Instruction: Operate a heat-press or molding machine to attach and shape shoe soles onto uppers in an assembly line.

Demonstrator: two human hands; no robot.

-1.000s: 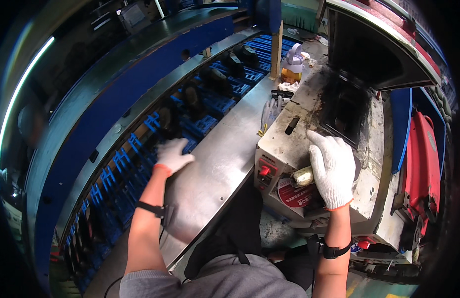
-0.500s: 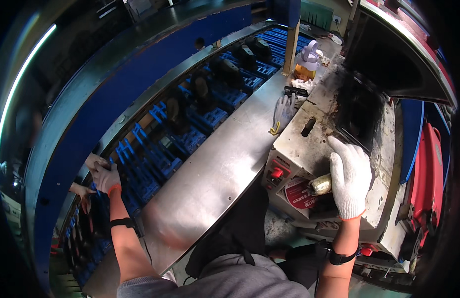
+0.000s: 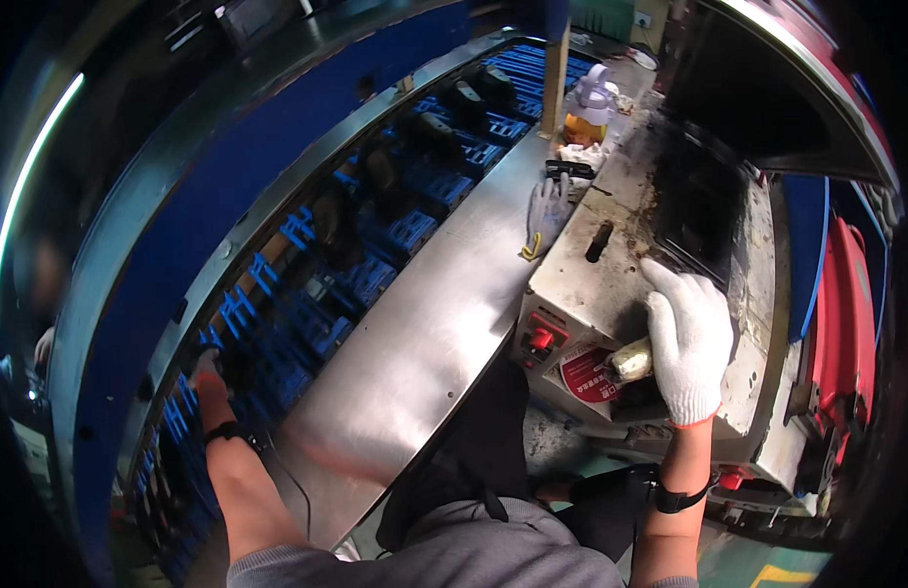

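Observation:
My left hand reaches over the blue slatted racks on the left. It lies in shadow beside a dark piece, and its fingers are too dim to read. At the right, my right hand wears a white knit glove and is bent round a thick, pale-wrapped handle. The handle's blunt end sticks out below the thumb side. What lies under the palm is hidden. This hand is over the front corner of a stained, cream-coloured machine.
A bare metal ledge runs diagonally between racks and machine. On it lie a grey glove and a lilac-topped bottle. Dark shoe-like pieces sit among the racks. A red switch is on the machine front.
My left hand has drawn down and back, into shadow. The other person's hands have left the racks near it. My right hand stays at the handle, and the view has shifted slightly.

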